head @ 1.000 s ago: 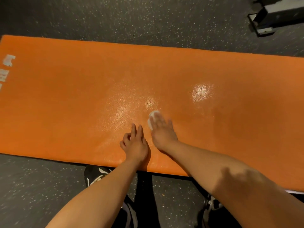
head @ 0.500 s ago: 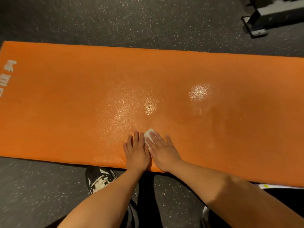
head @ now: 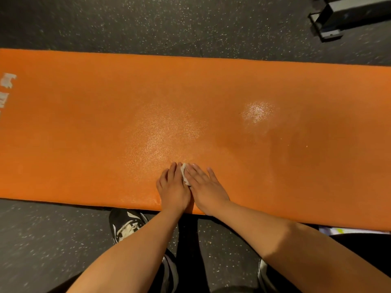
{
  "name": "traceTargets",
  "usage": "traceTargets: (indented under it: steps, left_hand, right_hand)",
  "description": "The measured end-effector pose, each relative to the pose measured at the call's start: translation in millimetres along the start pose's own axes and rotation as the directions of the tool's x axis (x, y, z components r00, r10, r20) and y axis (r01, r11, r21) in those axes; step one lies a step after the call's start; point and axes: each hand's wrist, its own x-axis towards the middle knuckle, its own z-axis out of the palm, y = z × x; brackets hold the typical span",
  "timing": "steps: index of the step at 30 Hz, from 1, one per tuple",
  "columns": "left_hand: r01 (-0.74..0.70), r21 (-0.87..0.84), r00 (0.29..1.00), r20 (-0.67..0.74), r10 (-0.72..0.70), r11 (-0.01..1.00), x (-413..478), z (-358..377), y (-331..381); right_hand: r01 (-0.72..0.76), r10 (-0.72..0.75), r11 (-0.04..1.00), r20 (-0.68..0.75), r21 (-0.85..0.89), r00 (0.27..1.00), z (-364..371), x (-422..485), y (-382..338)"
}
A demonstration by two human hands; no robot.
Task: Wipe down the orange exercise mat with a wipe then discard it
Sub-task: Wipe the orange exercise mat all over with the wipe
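Note:
The orange exercise mat (head: pixel 84 127) lies across the speckled dark floor, with wet shiny patches near its middle. Both my hands press flat on the mat close to its near edge. A small white wipe (head: pixel 184 174) shows between them, mostly hidden under my right hand (head: pixel 206 188). My left hand (head: pixel 173 187) lies flat beside it, fingers together, touching the wipe's left edge.
A black-and-white shoe (head: pixel 127 226) stands on the floor just below the mat's near edge. A dark metal equipment base (head: pixel 338 20) sits at the far right. White worn lettering (head: pixel 7 89) marks the mat's left end. Something white and yellow (head: pixel 349 230) peeks out under the mat's right edge.
My right hand has dragged the wipe back toward the near edge of the mat. My left hand has flattened and closed in beside it.

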Motion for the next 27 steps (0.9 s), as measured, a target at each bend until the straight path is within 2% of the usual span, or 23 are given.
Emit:
traceTargets:
  steps: [3,5,9,11,13,16,18,20,22,25,27]
  left_hand:
    - [0.051,0.002,0.999,-0.020,-0.051,0.999,11.5,-6.0,7.2]
    - [0.091,0.014,0.996,-0.001,-0.091,0.996,24.5,-10.8,14.5]
    - [0.032,0.029,0.999,0.025,-0.032,0.999,48.8,-18.1,26.1]
    - [0.044,0.015,0.999,0.016,-0.044,0.999,56.8,-18.8,26.3]
    - [0.067,0.000,0.998,0.010,-0.067,0.998,63.0,-18.8,23.8]
    - [0.093,-0.020,0.996,0.017,-0.093,0.995,72.4,-19.2,19.4]
    - [0.096,0.002,0.995,0.038,-0.096,0.995,77.7,-20.0,17.2]
    - [0.094,0.028,0.994,0.052,-0.096,0.995,80.6,-20.7,16.3]
    - [0.095,0.040,0.994,0.047,-0.097,0.995,81.4,-21.2,16.3]
    - [0.084,0.054,0.996,0.035,-0.086,0.995,80.5,-21.1,16.3]
    - [0.078,0.049,0.997,0.023,-0.079,0.996,82.2,-22.2,15.3]
  right_hand:
    - [0.020,-0.020,1.000,-0.044,0.011,0.999,-5.2,12.2,8.0]
    - [-0.071,0.075,0.996,-0.088,0.049,0.993,-12.2,26.5,13.4]
    - [-0.296,0.304,0.952,-0.147,0.073,0.941,-31.9,52.6,34.3]
    - [-0.362,0.373,0.928,-0.193,0.089,0.908,-35.7,59.1,39.4]
    - [-0.293,0.318,0.946,-0.220,0.141,0.922,-33.7,62.0,30.9]
    - [-0.071,0.094,0.982,-0.133,0.174,0.987,-20.5,64.8,11.4]
    - [-0.020,0.030,0.989,-0.072,0.146,0.997,-12.7,70.7,13.4]
    - [-0.022,0.029,0.994,-0.068,0.105,0.997,-15.3,80.7,26.3]
    - [-0.097,0.106,0.991,-0.095,0.094,0.990,-26.5,92.9,41.3]
    - [-0.307,0.338,0.934,-0.172,0.182,0.925,-42.6,109.8,55.5]
    - [-0.312,0.361,0.917,-0.182,0.248,0.915,-47.3,112.5,44.6]
